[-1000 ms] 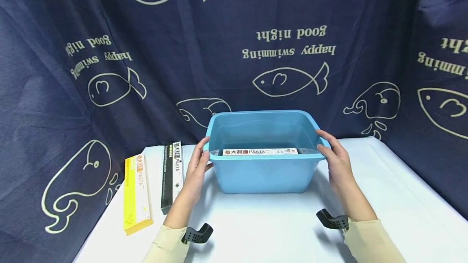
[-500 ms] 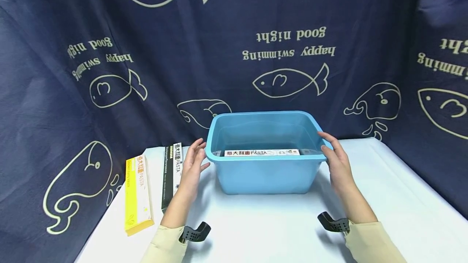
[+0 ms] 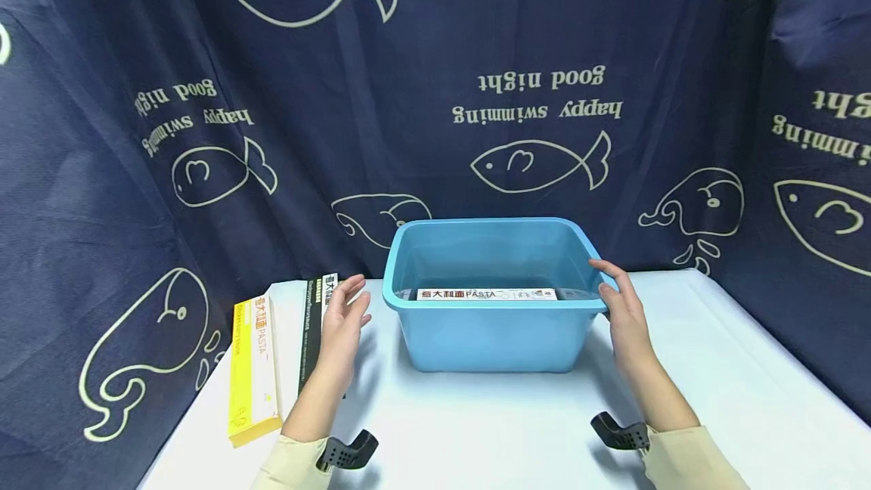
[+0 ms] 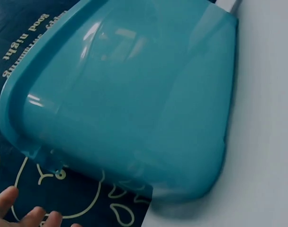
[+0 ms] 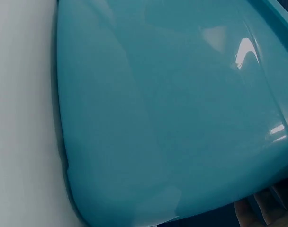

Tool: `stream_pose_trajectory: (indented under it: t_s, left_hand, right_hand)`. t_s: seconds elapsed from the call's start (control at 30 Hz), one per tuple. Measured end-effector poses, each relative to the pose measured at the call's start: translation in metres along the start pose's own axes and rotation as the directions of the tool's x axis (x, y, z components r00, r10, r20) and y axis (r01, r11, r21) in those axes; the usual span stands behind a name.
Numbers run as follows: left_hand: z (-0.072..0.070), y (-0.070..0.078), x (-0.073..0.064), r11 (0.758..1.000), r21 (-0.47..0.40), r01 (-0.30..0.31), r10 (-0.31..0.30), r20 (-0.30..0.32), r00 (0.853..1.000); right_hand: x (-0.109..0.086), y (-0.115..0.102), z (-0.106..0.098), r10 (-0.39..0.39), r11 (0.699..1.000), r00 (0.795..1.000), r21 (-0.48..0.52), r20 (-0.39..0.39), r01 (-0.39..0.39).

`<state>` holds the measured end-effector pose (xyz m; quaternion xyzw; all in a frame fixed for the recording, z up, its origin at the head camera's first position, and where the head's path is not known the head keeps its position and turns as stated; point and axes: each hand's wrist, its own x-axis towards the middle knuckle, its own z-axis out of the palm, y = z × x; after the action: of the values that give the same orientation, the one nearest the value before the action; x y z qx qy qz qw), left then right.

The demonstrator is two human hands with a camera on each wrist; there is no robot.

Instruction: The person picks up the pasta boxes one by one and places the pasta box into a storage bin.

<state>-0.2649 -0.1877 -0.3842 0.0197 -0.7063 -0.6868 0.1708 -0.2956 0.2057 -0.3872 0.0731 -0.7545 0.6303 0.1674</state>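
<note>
A blue plastic tub (image 3: 493, 340) stands upright on the table, with a white pasta box (image 3: 486, 294) showing inside behind its front wall. My right hand (image 3: 629, 320) holds the tub's right rim, thumb at the top; in the right wrist view its fingers (image 5: 269, 208) sit below the rim. Left of the tub, my left hand (image 3: 342, 335) is apart from it, fingers loosely bent with nothing in them. That hand and forearm partly cover a black-and-white pasta box (image 3: 311, 324). Further left lies a yellow-and-white pasta box (image 3: 255, 369).
White cloth covers the table (image 3: 476, 429). A dark blue curtain (image 3: 422, 134) with fish drawings hangs close behind the tub and along both sides.
My left hand has let go of the tub's left rim and moved left, toward the black-and-white pasta box. The right hand stays at the right rim. The head view has tilted slightly up.
</note>
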Motion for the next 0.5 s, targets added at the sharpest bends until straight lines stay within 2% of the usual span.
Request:
stream_pose_trajectory:
  t_s: [0.27,0.5]
  left_hand:
    - [-0.033,-0.006,-0.016,0.991,0.12,0.063,-0.053,-0.087,0.995]
    - [-0.058,-0.014,-0.02,0.955,0.28,0.1,-0.045,-0.199,0.979]
  right_hand:
    - [-0.001,0.002,0.0,-0.03,0.999,1.0,0.014,0.003,0.03]
    - [-0.003,0.003,-0.001,-0.032,0.999,0.999,0.01,-0.002,0.032]
